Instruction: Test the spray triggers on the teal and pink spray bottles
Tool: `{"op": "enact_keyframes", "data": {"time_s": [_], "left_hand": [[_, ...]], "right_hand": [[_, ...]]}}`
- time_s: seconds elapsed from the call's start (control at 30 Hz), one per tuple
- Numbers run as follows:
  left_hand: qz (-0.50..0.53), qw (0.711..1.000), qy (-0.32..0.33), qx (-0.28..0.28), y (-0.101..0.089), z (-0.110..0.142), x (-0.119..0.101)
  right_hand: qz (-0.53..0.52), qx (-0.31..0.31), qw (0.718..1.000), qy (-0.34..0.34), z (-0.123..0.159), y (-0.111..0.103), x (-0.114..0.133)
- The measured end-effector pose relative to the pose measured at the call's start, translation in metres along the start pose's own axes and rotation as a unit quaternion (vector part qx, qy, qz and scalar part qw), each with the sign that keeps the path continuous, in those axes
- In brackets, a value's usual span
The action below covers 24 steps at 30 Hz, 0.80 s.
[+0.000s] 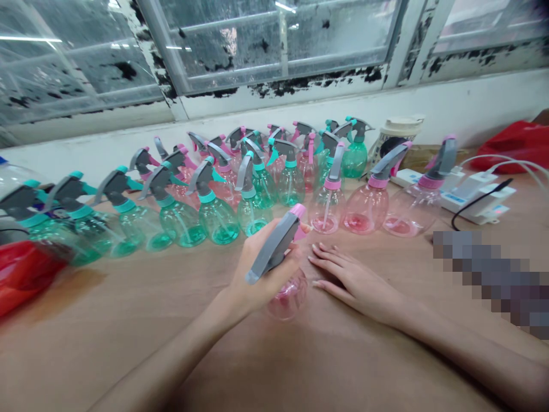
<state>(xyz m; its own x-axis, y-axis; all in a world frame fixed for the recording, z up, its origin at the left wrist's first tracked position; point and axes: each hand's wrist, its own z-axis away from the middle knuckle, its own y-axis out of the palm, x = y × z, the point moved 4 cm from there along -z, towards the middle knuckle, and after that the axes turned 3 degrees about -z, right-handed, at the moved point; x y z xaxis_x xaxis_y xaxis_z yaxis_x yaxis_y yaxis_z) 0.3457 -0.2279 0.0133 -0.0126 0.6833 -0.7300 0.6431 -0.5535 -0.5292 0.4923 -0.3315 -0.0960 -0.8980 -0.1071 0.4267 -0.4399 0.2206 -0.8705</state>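
My left hand is closed round the neck of a pink spray bottle with a grey trigger head, holding it upright on the brown table. My right hand lies flat on the table just right of that bottle, fingers stretched out and holding nothing. Behind my hands stand rows of finished spray bottles: green ones to the left and middle, pink ones to the right.
A white power strip with cables lies at the right, a red bag behind it. Another red bag sits at the left edge. A white-lidded jar stands by the wall under grimy windows.
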Motion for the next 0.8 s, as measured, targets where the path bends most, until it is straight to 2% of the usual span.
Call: {"op": "enact_keyframes", "data": {"time_s": [0.3,0.5,0.8], "left_hand": [[-0.002,0.999,0.047,0.006,0.0028,0.0000,-0.0073],[-0.022,0.999,0.017,-0.024,0.0041,0.0029,-0.0031],[-0.009,1.000,0.002,-0.025,0.0049,0.0014,-0.0066]], "right_hand": [[0.001,0.001,1.000,0.001,-0.0003,-0.0003,-0.0005],[0.000,-0.002,1.000,-0.005,-0.0001,-0.0007,0.0001],[-0.008,-0.007,1.000,-0.005,-0.0007,-0.0014,0.0007]]}}
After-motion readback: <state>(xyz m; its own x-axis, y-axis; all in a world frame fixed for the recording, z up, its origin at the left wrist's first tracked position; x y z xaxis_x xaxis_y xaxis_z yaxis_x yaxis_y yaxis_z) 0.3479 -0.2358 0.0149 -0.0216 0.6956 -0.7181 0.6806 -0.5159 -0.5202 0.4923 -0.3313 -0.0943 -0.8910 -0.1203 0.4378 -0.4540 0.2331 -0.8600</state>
